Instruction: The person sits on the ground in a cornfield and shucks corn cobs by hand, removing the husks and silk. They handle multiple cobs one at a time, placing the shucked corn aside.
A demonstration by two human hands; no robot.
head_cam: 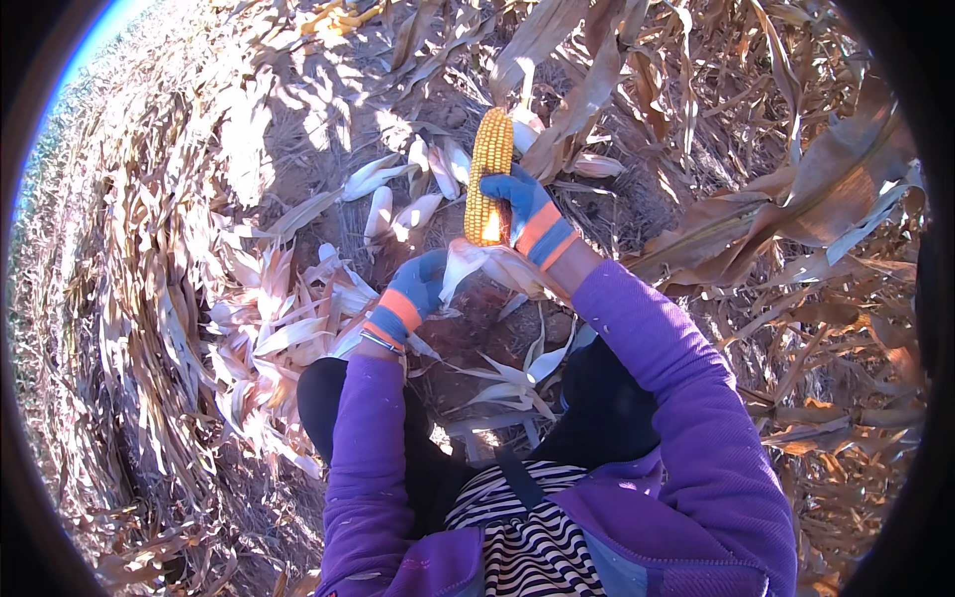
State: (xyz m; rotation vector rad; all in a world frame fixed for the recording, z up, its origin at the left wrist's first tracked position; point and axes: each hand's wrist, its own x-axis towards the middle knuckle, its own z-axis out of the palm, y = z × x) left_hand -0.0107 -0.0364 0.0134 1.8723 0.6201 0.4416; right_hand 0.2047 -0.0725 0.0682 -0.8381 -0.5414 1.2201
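My right hand [520, 205], in a blue and orange knit glove, grips a yellow ear of corn [489, 149] near its lower end. The ear stands nearly upright in view, its kernels bare. Pale husk leaves [500, 267] hang peeled back from its base, below the right hand. My left hand [412, 291], gloved alike, has its fingers curled at the left edge of these husk leaves and appears to pinch them; the fingertips are partly hidden.
Loose husks [276, 328] are heaped at the left, and more husks [414, 175] lie ahead on the soil. Dry corn stalks and leaves [791, 194] crowd the right side. Several yellow ears [339, 19] lie at the far top. Another husk [522, 377] lies between my knees.
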